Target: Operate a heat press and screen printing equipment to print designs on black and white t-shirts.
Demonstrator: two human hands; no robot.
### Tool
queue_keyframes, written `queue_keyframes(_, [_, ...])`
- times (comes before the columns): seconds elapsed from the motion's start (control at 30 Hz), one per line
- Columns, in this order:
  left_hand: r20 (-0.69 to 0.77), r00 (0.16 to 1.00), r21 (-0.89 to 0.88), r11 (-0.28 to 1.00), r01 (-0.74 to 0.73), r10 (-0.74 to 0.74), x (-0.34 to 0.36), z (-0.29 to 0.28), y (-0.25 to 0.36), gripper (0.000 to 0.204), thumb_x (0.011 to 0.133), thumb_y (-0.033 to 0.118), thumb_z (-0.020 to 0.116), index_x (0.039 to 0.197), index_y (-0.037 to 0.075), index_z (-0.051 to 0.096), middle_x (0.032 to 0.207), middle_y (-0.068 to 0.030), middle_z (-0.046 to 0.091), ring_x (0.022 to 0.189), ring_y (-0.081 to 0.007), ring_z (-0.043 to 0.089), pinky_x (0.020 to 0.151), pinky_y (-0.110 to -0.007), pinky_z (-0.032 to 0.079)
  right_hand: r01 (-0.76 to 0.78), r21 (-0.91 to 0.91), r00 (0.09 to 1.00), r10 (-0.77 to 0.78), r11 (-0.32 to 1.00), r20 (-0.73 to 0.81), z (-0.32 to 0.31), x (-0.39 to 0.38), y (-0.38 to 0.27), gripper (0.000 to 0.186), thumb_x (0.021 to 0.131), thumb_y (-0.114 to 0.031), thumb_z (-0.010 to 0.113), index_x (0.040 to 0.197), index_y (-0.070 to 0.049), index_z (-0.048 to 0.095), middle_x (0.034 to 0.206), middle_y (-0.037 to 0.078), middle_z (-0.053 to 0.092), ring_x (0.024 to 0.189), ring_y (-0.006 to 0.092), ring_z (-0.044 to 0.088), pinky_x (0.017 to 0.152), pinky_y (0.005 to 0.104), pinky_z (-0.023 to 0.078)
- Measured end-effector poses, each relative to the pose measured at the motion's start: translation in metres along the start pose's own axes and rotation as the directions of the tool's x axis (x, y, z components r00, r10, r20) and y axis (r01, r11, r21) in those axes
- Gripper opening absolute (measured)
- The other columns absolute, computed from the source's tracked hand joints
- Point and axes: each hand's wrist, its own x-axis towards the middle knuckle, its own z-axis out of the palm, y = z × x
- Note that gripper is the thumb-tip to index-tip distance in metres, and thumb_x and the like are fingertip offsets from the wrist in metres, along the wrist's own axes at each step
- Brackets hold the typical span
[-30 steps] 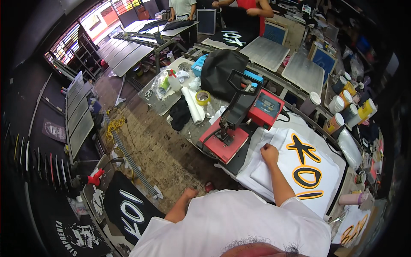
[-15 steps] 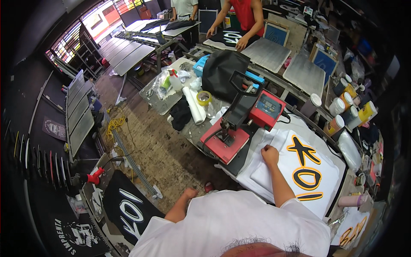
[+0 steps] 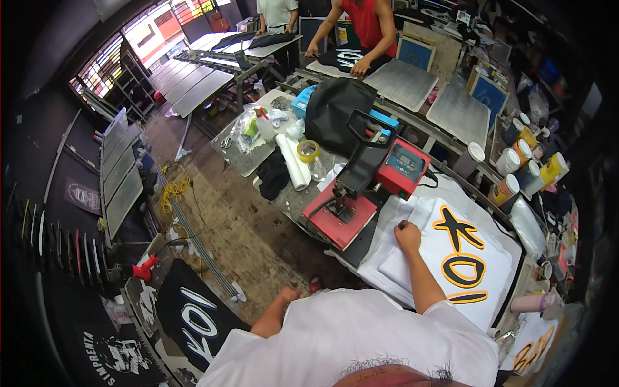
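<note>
The white fabric (image 3: 422,215) lies stacked on the counter (image 3: 293,203) beside the red press (image 3: 353,173), its top piece bearing orange-edged black lettering, and the right hand (image 3: 406,235) rests on its left part, fingers curled into a loose fist. The left hand (image 3: 288,295) is by the body, above the floor (image 3: 235,229), its fingers too unclear to tell spread from curled. Beyond the press lie a white roll (image 3: 292,162) and tape (image 3: 309,159).

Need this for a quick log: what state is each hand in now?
Left hand: hangs low by the body; open or closed cannot be told.
Right hand: curled closed over the white fabric; nothing visibly held.
</note>
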Motion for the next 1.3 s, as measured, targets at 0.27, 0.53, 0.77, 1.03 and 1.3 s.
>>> queue_keyframes(0.27, [0.022,0.998,0.035,0.997,-0.063,0.063,0.013,0.011,-0.015,0.034,0.076,0.035,0.063,0.086,0.004,0.072,0.086,-0.0127,0.071,0.081,-0.0231,0.067,0.076,-0.037,0.051,-0.018,-0.004,1.000,0.018,1.000,0.025,0.001,0.002,0.003,0.024,0.075,-0.026,0.059,0.083,-0.007,0.071,0.083,0.018,0.068,0.080,0.0359,0.065,0.074,0.0446,0.052])
queue_keyframes(0.53, [0.071,0.997,-0.215,0.977,0.019,-0.004,0.021,0.008,-0.011,0.033,0.081,0.032,0.062,0.092,0.002,0.071,0.088,-0.0140,0.071,0.079,-0.0252,0.068,0.073,-0.039,0.052,-0.004,-0.007,1.000,0.005,1.000,0.024,-0.001,0.003,0.005,0.025,0.075,-0.027,0.059,0.084,-0.006,0.070,0.083,0.017,0.068,0.081,0.0355,0.065,0.075,0.0436,0.051])
queue_keyframes(0.77, [0.047,0.990,0.064,0.988,-0.137,0.134,0.023,0.012,-0.025,0.035,0.079,0.033,0.064,0.094,0.002,0.072,0.091,-0.0134,0.071,0.082,-0.0255,0.068,0.077,-0.038,0.052,-0.006,-0.015,1.000,0.007,1.000,0.024,0.003,0.002,0.005,0.026,0.075,-0.027,0.059,0.084,-0.005,0.070,0.082,0.017,0.068,0.080,0.0355,0.065,0.074,0.0435,0.051])
queue_keyframes(1.03, [0.029,0.996,-0.029,0.996,0.088,-0.087,0.009,0.004,-0.002,0.035,0.078,0.035,0.064,0.092,0.003,0.072,0.091,-0.0126,0.072,0.084,-0.0248,0.068,0.078,-0.037,0.052,-0.012,-0.020,1.000,0.012,1.000,0.026,0.003,0.003,0.007,0.023,0.074,-0.026,0.059,0.082,-0.007,0.071,0.081,0.017,0.068,0.079,0.0354,0.065,0.073,0.0440,0.052])
queue_keyframes(1.3, [0.034,0.999,-0.002,1.000,-0.004,0.004,0.014,0.006,-0.008,0.037,0.077,0.035,0.065,0.095,0.003,0.072,0.089,-0.0119,0.072,0.083,-0.0231,0.068,0.076,-0.036,0.052,0.009,-0.014,1.000,-0.009,1.000,0.006,0.004,0.003,0.006,0.023,0.075,-0.026,0.059,0.082,-0.007,0.070,0.082,0.017,0.068,0.080,0.0355,0.065,0.074,0.0441,0.051])
